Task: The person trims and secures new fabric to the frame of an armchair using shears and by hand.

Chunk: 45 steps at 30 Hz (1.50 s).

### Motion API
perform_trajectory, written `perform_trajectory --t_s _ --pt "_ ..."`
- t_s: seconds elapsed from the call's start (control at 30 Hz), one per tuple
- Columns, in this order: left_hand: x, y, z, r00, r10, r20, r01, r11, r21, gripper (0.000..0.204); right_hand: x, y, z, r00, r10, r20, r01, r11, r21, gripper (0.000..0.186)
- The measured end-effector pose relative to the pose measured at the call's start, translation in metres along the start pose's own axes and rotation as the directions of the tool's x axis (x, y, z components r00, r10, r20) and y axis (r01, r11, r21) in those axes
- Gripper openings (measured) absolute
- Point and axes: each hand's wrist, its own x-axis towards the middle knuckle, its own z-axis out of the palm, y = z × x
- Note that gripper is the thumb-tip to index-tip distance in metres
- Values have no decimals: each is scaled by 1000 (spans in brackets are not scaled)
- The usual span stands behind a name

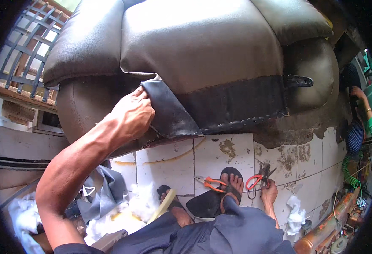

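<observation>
My left hand (133,112) is closed on the loose edge of a black leather-like flap (169,108), holding it folded up and to the left. The flap joins the lower edge of a brown upholstered sofa seat (203,46). A row of light stitches runs along the black strip's bottom edge. Down by the floor, my right hand (269,194) has its fingers closed at the scissors (260,179), which have a red loop and dark blades. Part of that grip is hidden. Orange-handled pliers (213,183) lie beside my sandalled foot (233,184).
White stuffing (139,205) and grey fabric scraps (103,190) lie at the lower left. More stuffing (295,216) is on the tiled floor (173,156). A rusty cylinder (321,233) and a green coiled hose (351,173) are at right, near another person's arm (361,99).
</observation>
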Motion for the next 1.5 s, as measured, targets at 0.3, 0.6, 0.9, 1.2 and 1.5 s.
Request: perform_trajectory --t_s 0.3,0.6,0.9,1.2,1.5 --pt "38 16 -71 863 -35 504 80 994 -69 41 -6 -73 -29 925 -61 376 -250 647 721 39" --pt "21 3 -15 934 -7 358 49 993 -109 43 -18 -291 -57 3 -797 605 -163 596 786 71" --pt "49 9 -61 865 34 500 53 986 -159 18 -71 -350 -12 205 -723 660 -223 622 750 59" --pt "51 8 -72 848 41 528 71 979 -189 4 -72 -391 -16 311 -689 654 -266 598 756 50" --pt "49 -10 -92 845 99 526 53 962 -266 5 -81 -406 -17 433 -671 602 -234 561 794 64"
